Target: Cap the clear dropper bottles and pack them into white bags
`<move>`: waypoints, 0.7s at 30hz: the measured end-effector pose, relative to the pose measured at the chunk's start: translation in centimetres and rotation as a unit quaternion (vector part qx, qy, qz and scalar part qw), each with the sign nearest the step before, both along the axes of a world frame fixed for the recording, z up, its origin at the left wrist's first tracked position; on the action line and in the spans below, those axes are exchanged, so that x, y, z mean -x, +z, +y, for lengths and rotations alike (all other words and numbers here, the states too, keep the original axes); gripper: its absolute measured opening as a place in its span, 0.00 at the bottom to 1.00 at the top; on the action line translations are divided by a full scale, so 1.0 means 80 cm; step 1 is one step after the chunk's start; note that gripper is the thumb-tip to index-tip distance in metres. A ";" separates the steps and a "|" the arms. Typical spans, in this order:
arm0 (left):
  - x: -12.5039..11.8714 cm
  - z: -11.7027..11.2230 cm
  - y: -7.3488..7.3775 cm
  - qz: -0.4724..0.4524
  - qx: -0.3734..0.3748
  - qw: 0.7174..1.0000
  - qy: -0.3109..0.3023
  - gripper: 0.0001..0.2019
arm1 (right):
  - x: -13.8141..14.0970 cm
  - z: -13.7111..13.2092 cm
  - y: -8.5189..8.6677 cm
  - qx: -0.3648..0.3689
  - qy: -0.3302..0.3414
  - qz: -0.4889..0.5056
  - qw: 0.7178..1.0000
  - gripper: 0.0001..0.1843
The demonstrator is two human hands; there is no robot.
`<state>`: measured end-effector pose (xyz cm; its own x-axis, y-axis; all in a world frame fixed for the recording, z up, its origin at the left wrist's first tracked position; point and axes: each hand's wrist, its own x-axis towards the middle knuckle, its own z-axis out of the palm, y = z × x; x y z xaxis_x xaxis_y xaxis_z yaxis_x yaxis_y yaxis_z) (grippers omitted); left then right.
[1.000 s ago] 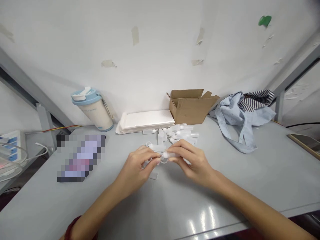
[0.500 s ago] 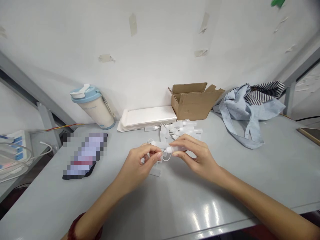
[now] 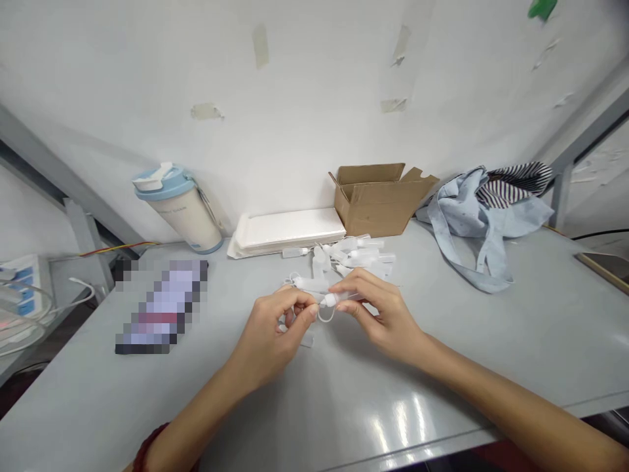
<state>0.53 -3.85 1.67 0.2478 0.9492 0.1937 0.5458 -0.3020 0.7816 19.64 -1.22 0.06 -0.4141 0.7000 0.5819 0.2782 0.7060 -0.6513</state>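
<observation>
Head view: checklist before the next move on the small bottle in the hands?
1. Body grip: right hand closed on the small bottle: ok.
2. Nozzle end: left hand pinches there: ok.
3. Cap seated on the nozzle: cannot tell, fingertips cover it.
4. Held bottle separate from the pile of bottles behind: ok.
5. Spot on the table under the hands free: not ok, a loose clear piece lies there.

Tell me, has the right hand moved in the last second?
No. The right hand stays just in front of the pile of small plastic bottles, pinching one small bottle as before.
</observation>
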 end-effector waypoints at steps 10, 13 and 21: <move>0.001 0.001 -0.004 -0.013 -0.048 0.999 -0.020 0.07 | 0.000 0.000 0.001 0.050 -0.002 0.017 0.999 0.07; 0.002 0.003 -0.006 -0.010 -0.093 0.995 -0.022 0.07 | 0.000 0.002 0.005 0.075 -0.006 0.023 0.997 0.07; 0.006 0.007 0.004 -0.002 -0.094 0.996 -0.011 0.05 | -0.002 0.003 0.009 0.073 -0.017 0.029 0.997 0.07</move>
<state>0.05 -3.32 1.96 0.2663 0.8908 0.3683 0.5344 -0.4544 0.7127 19.82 -0.95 0.77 -0.3575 0.7914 0.4958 0.2586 0.5941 -0.7617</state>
